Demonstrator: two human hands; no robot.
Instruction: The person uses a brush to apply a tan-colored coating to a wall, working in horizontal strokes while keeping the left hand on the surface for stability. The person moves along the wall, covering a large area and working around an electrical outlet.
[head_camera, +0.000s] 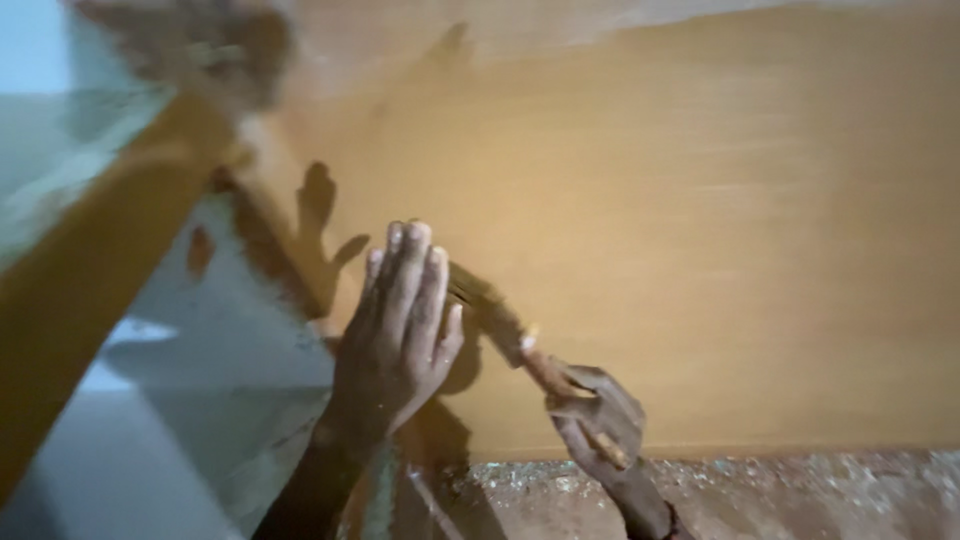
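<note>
The left hand (395, 330) lay flat and open on the tan wall (700, 250) to steady, while the right hand (590, 420) held a brush (495, 315) tight to paint.

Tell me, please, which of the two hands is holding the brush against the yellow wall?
The right hand holds the brush, gripping its handle low beside the wall. The left hand holds nothing; it lies flat, fingers together, on the paint.

dim warm light, soft motion blur throughout, hard shadows seemingly thrown up and left.
</note>
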